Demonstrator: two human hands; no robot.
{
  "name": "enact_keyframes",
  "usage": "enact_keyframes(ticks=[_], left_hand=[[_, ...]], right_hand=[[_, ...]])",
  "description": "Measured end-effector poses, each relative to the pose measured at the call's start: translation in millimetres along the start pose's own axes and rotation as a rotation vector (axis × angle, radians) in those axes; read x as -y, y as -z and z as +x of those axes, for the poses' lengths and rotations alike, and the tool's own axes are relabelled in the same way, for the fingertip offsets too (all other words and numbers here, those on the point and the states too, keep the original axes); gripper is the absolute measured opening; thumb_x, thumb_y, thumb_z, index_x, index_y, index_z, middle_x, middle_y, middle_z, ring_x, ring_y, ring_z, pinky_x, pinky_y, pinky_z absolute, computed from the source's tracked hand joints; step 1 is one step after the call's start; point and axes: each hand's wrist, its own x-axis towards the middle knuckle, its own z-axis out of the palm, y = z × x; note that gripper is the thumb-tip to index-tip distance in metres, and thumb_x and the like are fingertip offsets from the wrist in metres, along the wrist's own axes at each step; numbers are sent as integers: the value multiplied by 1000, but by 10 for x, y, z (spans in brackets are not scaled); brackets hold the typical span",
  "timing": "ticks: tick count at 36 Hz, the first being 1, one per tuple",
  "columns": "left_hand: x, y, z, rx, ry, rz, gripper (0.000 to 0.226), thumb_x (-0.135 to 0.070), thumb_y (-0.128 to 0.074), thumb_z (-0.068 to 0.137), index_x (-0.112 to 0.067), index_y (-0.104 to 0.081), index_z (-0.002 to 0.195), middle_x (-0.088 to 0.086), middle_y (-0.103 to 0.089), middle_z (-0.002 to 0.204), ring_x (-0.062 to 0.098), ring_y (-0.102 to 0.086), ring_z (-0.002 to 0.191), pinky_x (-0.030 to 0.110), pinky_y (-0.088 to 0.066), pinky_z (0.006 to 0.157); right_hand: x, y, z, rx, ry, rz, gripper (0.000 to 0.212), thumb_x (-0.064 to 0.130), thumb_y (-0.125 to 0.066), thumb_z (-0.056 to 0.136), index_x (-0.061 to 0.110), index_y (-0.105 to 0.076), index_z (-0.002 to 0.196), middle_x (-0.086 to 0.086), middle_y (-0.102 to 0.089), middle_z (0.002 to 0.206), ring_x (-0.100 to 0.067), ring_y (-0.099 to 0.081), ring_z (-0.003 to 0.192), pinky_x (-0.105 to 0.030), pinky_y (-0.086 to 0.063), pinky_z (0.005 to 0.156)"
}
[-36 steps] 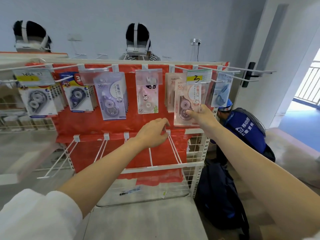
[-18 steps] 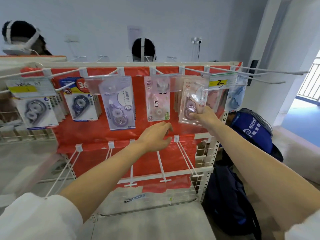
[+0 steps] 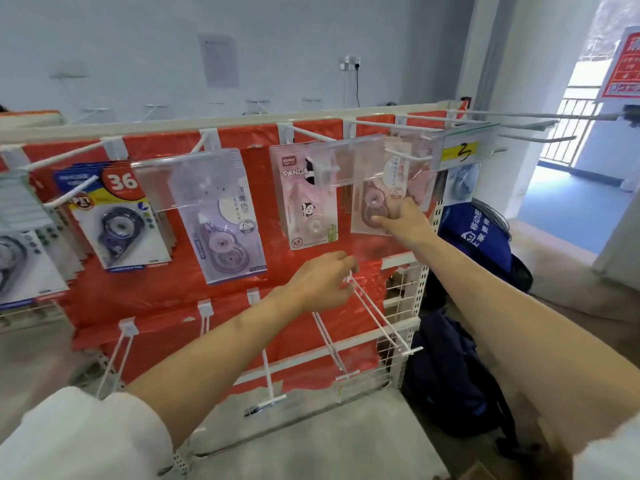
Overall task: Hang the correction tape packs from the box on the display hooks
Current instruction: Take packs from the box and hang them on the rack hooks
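A red display rack carries white hooks with correction tape packs. My right hand pinches the bottom of a brown-and-pink pack hanging on an upper hook right of centre. My left hand is lower, its fingers curled round the base of a bare white lower hook. Other packs hang to the left: a pink panda pack, a lilac pack and a blue "36" pack. The box is out of view.
Clear price-tag holders hang in front of the upper packs. Long bare hooks jut out at the upper right. Several bare lower hooks stick out towards me. A blue backpack and a blue bag lie right of the rack.
The view has drawn closer to the rack. My right hand pushed the brown-and-pink pack up and back along its hook. My left hand stayed at the lower hook's base.
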Motion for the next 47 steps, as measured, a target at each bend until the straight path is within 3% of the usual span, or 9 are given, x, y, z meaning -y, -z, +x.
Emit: enact_keyframes(ticks=[5, 7, 11, 17, 25, 35, 40, 44, 47], left_hand=[[-80, -151, 82, 11, -108, -22, 26, -28, -52, 93, -17, -57, 116, 0, -57, 111, 19, -56, 102, 26, -38, 74], [-135, -215, 114, 25, -145, -36, 25, -28, -52, 93, -17, -57, 115, 0, -57, 112, 17, -57, 101, 27, -42, 76], [-268, -355, 172, 80, -219, -68, 26, -28, -51, 94, -14, -58, 114, 3, -57, 110, 21, -57, 102, 38, -48, 86], [-568, -599, 248, 113, -344, -129, 24, -25, -51, 94, -13, -59, 114, 4, -57, 110, 21, -54, 104, 30, -41, 83], [-1061, -1056, 133, 174, -590, -52, 28, -26, -50, 94, -10, -58, 116, 9, -57, 112, 27, -54, 104, 39, -44, 85], [-1535, -1888, -132, 402, -691, 38, 34, -29, -44, 96, -10, -53, 123, 10, -54, 115, 28, -51, 107, 40, -42, 88], [-1712, -2327, -315, 531, -653, 46, 31, -26, -45, 95, -8, -56, 119, 13, -56, 117, 33, -53, 110, 42, -42, 90], [-1817, -2775, -475, 619, -624, 73, 40, -27, -43, 97, -9, -47, 133, 13, -48, 134, 31, -49, 116, 38, -38, 92], [-1838, -3118, -591, 679, -547, 66, 36, -26, -43, 96, -9, -50, 127, 14, -52, 127, 33, -52, 111, 38, -41, 86]], right_hand=[[-157, 9, -131, -22, 31, -167, 57, 28, -68, 87, 5, -38, 130, -12, -59, 120, -28, -57, 110, -32, -45, 89], [-227, 48, -220, -22, 15, -279, 52, 28, -66, 89, 4, -40, 127, -15, -60, 118, -31, -58, 108, -39, -47, 91], [-388, 185, -399, -14, -8, -411, 42, 28, -64, 90, 5, -45, 120, -13, -60, 110, -26, -59, 92, -34, -44, 79], [-690, 418, -703, -27, -25, -534, 36, 22, -62, 90, 4, -48, 117, -11, -60, 108, -29, -56, 103, -35, -42, 81], [-1263, 560, -1211, 78, -113, -741, 33, 22, -58, 92, 7, -45, 118, -13, -54, 117, -34, -55, 103, -41, -44, 80], [-2089, 586, -1947, 146, -335, -711, 34, 23, -57, 94, 7, -45, 122, -12, -53, 123, -33, -55, 108, -43, -47, 83], [-2609, 432, -2395, 210, -489, -625, 32, 22, -55, 93, 5, -44, 117, -16, -51, 120, -38, -55, 107, -45, -47, 83], [-3102, 228, -2835, 277, -644, -550, 32, 21, -51, 96, 6, -41, 122, -15, -50, 127, -38, -53, 112, -46, -47, 88], [-3416, 57, -3150, 302, -759, -479, 37, 22, -49, 97, 7, -39, 130, -13, -47, 132, -35, -52, 115, -42, -46, 89]])
